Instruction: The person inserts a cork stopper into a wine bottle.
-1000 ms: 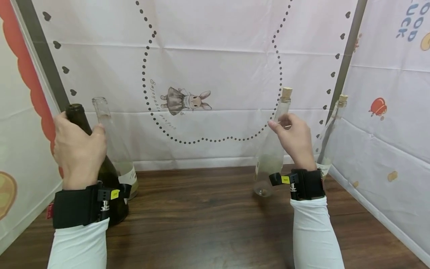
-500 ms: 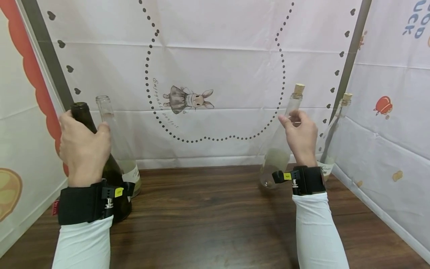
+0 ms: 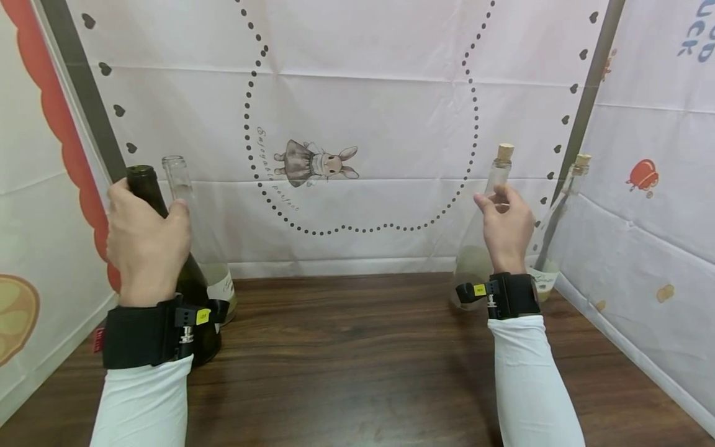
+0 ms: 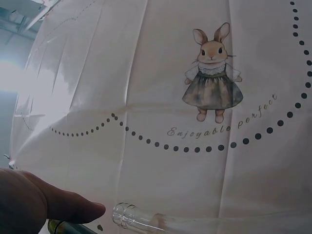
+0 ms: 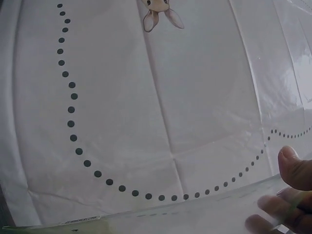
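My left hand (image 3: 146, 245) grips the neck of a dark green wine bottle (image 3: 192, 292) that stands on the wooden table (image 3: 346, 360) at the left. Its thumb (image 4: 73, 208) shows in the left wrist view beside the mouth of a clear uncorked bottle (image 4: 146, 220). That clear bottle (image 3: 184, 192) stands just behind the dark one. My right hand (image 3: 505, 226) holds the neck of a clear corked bottle (image 3: 485, 230), tilted slightly, its base near the table at the right. In the right wrist view the fingers (image 5: 292, 187) curl on the clear glass (image 5: 195, 217).
A second corked clear bottle (image 3: 555, 230) stands in the back right corner, close behind my right hand. White printed cloth walls (image 3: 357, 124) with a rabbit picture enclose the table on three sides. Black camera straps sit on both wrists.
My right hand has carried the corked bottle to the right and farther back, toward the corner bottle, and it stands more upright. The left hand has kept its grip on the dark bottle.
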Demonstrator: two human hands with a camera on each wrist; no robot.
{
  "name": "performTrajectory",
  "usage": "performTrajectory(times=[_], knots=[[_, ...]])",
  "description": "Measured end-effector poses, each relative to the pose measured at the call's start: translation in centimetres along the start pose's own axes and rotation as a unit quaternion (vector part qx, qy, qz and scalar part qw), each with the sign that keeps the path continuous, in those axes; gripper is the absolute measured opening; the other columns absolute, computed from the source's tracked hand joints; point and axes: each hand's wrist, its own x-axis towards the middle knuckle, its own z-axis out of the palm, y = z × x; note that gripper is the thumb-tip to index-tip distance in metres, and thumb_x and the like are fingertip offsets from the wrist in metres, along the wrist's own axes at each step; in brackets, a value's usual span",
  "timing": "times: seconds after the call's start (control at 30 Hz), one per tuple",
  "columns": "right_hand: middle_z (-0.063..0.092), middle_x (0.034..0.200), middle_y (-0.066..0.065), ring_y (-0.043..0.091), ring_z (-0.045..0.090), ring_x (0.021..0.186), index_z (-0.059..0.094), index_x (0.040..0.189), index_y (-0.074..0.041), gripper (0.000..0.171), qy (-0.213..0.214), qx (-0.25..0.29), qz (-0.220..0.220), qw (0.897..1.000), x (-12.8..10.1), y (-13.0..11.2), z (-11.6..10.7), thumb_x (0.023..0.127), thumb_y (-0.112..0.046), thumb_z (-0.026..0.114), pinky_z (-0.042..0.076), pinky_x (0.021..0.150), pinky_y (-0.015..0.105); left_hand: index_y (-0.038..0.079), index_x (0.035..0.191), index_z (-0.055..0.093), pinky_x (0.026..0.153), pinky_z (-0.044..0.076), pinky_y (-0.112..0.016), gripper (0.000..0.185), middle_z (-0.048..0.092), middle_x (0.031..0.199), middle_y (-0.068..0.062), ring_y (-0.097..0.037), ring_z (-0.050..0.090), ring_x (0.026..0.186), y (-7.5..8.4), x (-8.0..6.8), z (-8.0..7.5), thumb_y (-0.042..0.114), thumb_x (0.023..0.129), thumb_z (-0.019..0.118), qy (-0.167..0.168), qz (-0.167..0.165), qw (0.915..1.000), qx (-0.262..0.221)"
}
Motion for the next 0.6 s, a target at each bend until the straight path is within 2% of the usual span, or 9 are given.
performTrajectory(times=[0.27,0.6], knots=[[0.071,0.127,0.013,0.027,0.066,0.116,0.065,0.141,-0.006,0.048,0.008,-0.006,-0.001,1.0,0.4,0.7,0.2,0.103,-0.034,0.074,0.052,0.091,0.038,0.0,0.164,0.019,0.104,0.038,-0.069,0.069,0.044,0.153,-0.031,-0.051,0.049,0.135,0.1,0.0,0.2,0.027,0.107,0.047,0.0,0.0,1.0,-0.009],[0.07,0.127,0.012,0.025,0.066,0.114,0.065,0.142,-0.006,0.048,0.01,-0.009,0.003,1.0,0.8,1.4,0.6,0.103,-0.033,0.073,0.052,0.09,0.037,-0.003,0.163,0.018,0.097,0.04,-0.067,0.071,0.046,0.148,-0.036,-0.055,0.051,0.129,-0.2,0.2,0.0,0.031,0.107,0.048,-0.018,0.014,0.9997,0.003]])
